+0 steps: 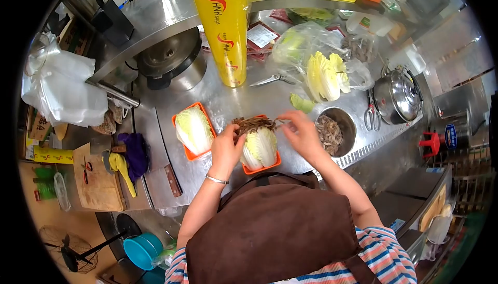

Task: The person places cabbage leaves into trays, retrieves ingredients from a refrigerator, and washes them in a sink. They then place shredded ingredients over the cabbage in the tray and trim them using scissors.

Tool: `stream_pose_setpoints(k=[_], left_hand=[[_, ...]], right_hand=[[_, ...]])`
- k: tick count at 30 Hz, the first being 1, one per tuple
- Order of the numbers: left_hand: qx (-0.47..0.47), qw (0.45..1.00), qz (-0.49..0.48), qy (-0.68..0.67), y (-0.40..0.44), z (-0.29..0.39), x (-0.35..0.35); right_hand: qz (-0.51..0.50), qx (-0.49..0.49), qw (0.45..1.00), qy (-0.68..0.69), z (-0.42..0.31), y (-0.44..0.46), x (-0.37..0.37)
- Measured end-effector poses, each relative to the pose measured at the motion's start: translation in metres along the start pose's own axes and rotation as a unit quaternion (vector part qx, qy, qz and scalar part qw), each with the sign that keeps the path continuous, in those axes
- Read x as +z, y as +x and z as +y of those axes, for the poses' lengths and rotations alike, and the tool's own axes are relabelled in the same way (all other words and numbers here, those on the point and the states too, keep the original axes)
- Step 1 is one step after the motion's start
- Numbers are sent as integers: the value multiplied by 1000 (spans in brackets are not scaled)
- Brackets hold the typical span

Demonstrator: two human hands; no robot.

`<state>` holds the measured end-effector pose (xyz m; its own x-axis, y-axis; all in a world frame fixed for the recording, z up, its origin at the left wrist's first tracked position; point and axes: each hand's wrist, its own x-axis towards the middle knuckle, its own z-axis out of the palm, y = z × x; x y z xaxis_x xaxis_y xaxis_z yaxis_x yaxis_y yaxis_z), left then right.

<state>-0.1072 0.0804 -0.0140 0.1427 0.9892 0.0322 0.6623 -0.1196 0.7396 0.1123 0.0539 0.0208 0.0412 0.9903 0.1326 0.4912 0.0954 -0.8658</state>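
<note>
A halved napa cabbage (260, 149) lies in an orange tray (253, 171) in front of me. A bundle of brown, stringy pieces (254, 124), perhaps mushrooms, rests across the cabbage's far end. My left hand (227, 149) curls its fingers against the left end of this bundle. On the other side, my right hand (300, 135) pinches thin strands at the bundle's right end. Another halved napa cabbage (194, 130) fills a second orange tray (199, 155) to the left. More brown pieces (328, 135) sit in a round metal bowl (351, 131) at the right.
A tall yellow roll of film (222, 30) stands behind the trays. Scissors (272, 80) and a loose cabbage (326, 76) are further back. Red-handled scissors (370, 114) and a lidded pot (397, 96) stand right. At left lie a wooden-handled knife (173, 180) and a cutting board (98, 183).
</note>
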Motion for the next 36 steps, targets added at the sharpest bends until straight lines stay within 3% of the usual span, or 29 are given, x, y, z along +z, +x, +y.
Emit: stream_pose_setpoints(k=[2,6,8,12,14,16,20,22,24,25,26,28,32,34,36], left_hand=[[-2,1000,-9,9,-6,1,-7],[146,969,93,175,-16,-7,-19],[53,997,6,50,-21,-2,-20],[5,998,-50,37,-32,-13,-14],[8,999,-53,9,-37,-19,-10],[19,998,-53,5,-39,-16,-11],[25,998,-41,-33,-36,-6,-19],[29,998,-38,-37,-34,-4,-23],[49,996,-25,-76,-33,-1,-26],[49,995,-25,-79,-33,0,-26],[41,994,-30,-95,-33,0,-26],[34,993,-33,-111,-33,0,-26],[41,990,-46,-128,-31,5,-24],[44,989,-49,-130,-28,9,-23],[60,986,-53,-144,-26,14,-23]], right_hand=[[46,-20,998,-41,-3,-7,-29],[141,23,987,-70,10,-25,-87],[159,87,980,-88,19,-38,-113],[57,121,972,-194,41,-54,-134],[-19,85,971,-222,53,-52,-126],[-86,69,933,-343,60,-47,-112],[-133,157,871,-447,80,-40,-93],[-131,122,878,-444,82,-41,-105],[-62,208,958,-187,64,-40,-124],[-55,279,958,-32,57,-40,-133],[-54,279,958,-35,54,-41,-140],[-18,310,945,103,48,-42,-149],[51,262,939,218,31,-38,-160],[55,256,941,212,23,-37,-166],[81,184,971,132,10,-33,-168]])
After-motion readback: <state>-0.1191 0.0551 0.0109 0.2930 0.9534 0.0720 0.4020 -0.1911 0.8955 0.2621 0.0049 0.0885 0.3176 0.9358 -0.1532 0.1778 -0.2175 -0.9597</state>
